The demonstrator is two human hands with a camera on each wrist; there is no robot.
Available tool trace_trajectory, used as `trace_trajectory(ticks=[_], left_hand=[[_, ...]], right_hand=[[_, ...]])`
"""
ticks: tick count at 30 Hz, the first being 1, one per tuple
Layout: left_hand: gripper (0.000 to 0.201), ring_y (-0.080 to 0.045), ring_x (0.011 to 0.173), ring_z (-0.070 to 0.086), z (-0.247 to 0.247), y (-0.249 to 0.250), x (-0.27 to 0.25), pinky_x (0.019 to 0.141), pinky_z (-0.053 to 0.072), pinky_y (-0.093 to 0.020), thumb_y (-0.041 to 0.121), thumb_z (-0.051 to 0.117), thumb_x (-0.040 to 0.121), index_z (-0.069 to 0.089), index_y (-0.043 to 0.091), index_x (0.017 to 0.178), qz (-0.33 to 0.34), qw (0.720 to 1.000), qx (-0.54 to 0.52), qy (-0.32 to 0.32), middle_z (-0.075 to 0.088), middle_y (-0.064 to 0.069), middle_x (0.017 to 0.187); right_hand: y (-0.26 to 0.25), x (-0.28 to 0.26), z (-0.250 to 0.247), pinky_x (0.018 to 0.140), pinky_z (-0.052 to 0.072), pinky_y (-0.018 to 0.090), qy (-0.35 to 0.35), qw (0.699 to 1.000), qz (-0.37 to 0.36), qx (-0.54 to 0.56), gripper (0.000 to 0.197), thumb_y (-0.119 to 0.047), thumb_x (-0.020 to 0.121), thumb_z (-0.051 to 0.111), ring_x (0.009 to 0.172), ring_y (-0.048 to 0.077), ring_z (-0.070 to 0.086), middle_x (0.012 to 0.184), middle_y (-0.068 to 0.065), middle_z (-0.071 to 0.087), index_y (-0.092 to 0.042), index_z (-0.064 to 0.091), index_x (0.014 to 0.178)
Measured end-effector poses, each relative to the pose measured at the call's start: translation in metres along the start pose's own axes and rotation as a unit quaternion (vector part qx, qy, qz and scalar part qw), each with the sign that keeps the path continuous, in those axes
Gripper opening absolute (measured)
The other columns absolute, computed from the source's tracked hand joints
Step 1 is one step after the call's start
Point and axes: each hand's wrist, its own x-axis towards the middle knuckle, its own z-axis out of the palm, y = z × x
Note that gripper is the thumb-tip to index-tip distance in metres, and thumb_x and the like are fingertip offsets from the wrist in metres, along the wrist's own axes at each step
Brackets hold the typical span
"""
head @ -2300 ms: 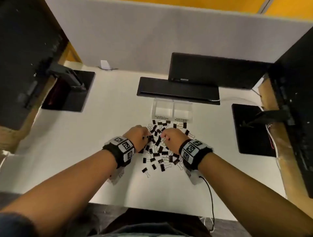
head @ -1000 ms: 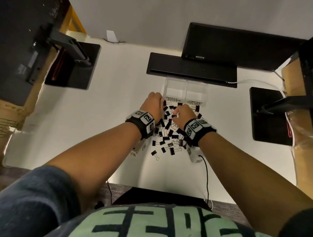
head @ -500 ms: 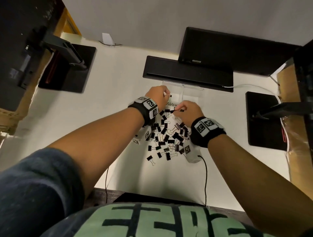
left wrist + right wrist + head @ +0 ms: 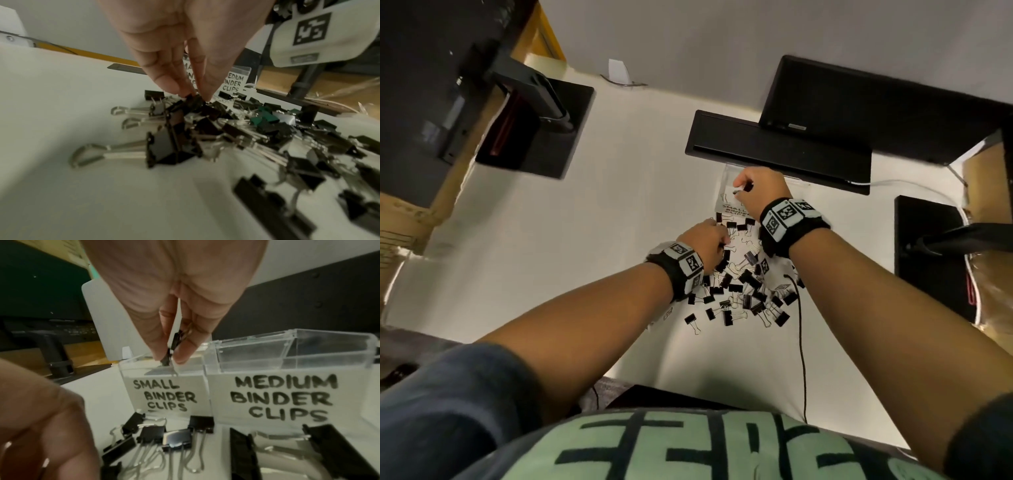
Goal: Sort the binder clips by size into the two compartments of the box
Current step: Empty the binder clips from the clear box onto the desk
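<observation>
Many clips [image 4: 736,291] crowd box [image 4: 287,344] front

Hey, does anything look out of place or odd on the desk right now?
Nothing is damaged. The loose heap of binder clips on the desk is the unsorted lot, so it belongs there. One oddity: a few clips in that pile look dark green, not black, in the left wrist view.

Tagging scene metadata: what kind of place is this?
Likely an office desk set up for recording: white desk, grey partition, black monitor, and a clear labelled box with a binder-clip pile.
</observation>
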Motion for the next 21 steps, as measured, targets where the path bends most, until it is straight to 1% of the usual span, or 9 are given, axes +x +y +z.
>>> trace_trajectory(ticks=[2, 4, 7, 10, 12, 15, 16, 18, 21], left_hand=[[0.030, -0.025, 0.103, 0.058, 0.001, -0.001, 0.000, 0.082, 0.048, -0.030, 0.008, 0.054, 0.089, 0.059, 0.017, 0.116, 0.013, 1.000, 0.016, -0.008, 0.054, -0.007, 0.118], [0.028, -0.026, 0.102, 0.057, 0.002, -0.002, -0.001, 0.080, 0.049, -0.032, 0.008, 0.052, 0.089, 0.058, 0.014, 0.115, 0.028, 0.999, 0.035, -0.003, 0.054, -0.009, 0.117], [0.023, -0.028, 0.100, 0.057, 0.002, -0.003, -0.001, 0.078, 0.052, -0.035, 0.008, 0.050, 0.089, 0.057, 0.008, 0.111, 0.043, 0.997, 0.060, 0.003, 0.053, -0.011, 0.114], [0.021, -0.027, 0.102, 0.056, 0.002, -0.005, -0.001, 0.078, 0.052, -0.037, 0.006, 0.049, 0.088, 0.057, 0.008, 0.106, 0.049, 0.997, 0.062, 0.006, 0.056, -0.010, 0.112], [0.023, -0.026, 0.104, 0.054, 0.002, -0.005, -0.002, 0.079, 0.050, -0.036, 0.006, 0.050, 0.087, 0.055, 0.011, 0.109, 0.043, 0.998, 0.049, 0.018, 0.056, -0.009, 0.114], [0.027, -0.024, 0.104, 0.055, 0.001, -0.005, -0.003, 0.081, 0.050, -0.036, 0.006, 0.052, 0.086, 0.053, 0.012, 0.113, 0.015, 0.999, 0.017, 0.027, 0.054, -0.008, 0.117], [0.026, -0.025, 0.101, 0.056, 0.000, -0.006, -0.003, 0.081, 0.050, -0.035, 0.004, 0.052, 0.086, 0.054, 0.012, 0.111, 0.002, 1.000, -0.002, 0.026, 0.055, -0.009, 0.116], [0.022, -0.024, 0.091, 0.058, -0.002, -0.008, -0.003, 0.076, 0.048, -0.031, 0.003, 0.052, 0.086, 0.056, 0.011, 0.106, -0.024, 0.998, -0.052, 0.035, 0.053, -0.007, 0.109], [0.019, -0.018, 0.082, 0.051, -0.006, -0.013, -0.002, 0.072, 0.041, -0.025, 0.003, 0.053, 0.085, 0.058, 0.011, 0.102, -0.064, 0.988, -0.114, 0.077, 0.045, -0.001, 0.099]], right_hand=[[0.001, -0.001, 0.001, 0.080, 0.045, 0.024, -0.005, 1.000, 0.000, -0.001, 0.025, -0.003, 0.085, 0.055, 0.102, 0.021, 0.060, 0.117, 0.005, 0.062, -0.015, 0.067, 0.103], [0.002, -0.003, 0.000, 0.079, 0.045, 0.024, -0.002, 1.000, 0.010, 0.008, 0.030, 0.001, 0.085, 0.051, 0.103, 0.020, 0.060, 0.118, 0.003, 0.061, -0.018, 0.067, 0.102], [0.004, -0.014, -0.003, 0.079, 0.050, 0.025, 0.033, 0.998, 0.024, 0.044, 0.029, 0.000, 0.085, 0.049, 0.097, 0.016, 0.060, 0.110, 0.001, 0.064, -0.018, 0.068, 0.099], [0.008, -0.034, 0.004, 0.078, 0.053, 0.024, 0.050, 0.995, 0.029, 0.078, 0.025, -0.004, 0.089, 0.048, 0.092, 0.013, 0.063, 0.105, 0.000, 0.068, -0.017, 0.069, 0.095], [0.011, -0.048, 0.015, 0.085, 0.052, 0.026, 0.018, 0.998, 0.019, 0.055, 0.024, -0.006, 0.090, 0.049, 0.096, 0.014, 0.063, 0.109, 0.000, 0.068, -0.016, 0.069, 0.097], [0.016, -0.054, 0.034, 0.093, 0.044, 0.024, -0.043, 0.998, -0.024, -0.033, 0.030, 0.000, 0.089, 0.047, 0.108, 0.018, 0.058, 0.122, 0.003, 0.060, -0.011, 0.065, 0.111], [0.018, -0.053, 0.039, 0.095, 0.042, 0.025, -0.059, 0.996, -0.035, -0.056, 0.035, 0.002, 0.089, 0.046, 0.112, 0.019, 0.055, 0.126, 0.003, 0.056, -0.010, 0.063, 0.116], [0.020, -0.050, 0.046, 0.098, 0.041, 0.028, -0.082, 0.993, -0.040, -0.081, 0.042, 0.006, 0.087, 0.045, 0.117, 0.020, 0.052, 0.133, 0.004, 0.050, -0.010, 0.056, 0.125], [0.023, -0.048, 0.052, 0.095, 0.045, 0.032, -0.098, 0.989, -0.037, -0.101, 0.045, 0.006, 0.088, 0.046, 0.115, 0.023, 0.053, 0.134, 0.007, 0.046, -0.009, 0.052, 0.129]])
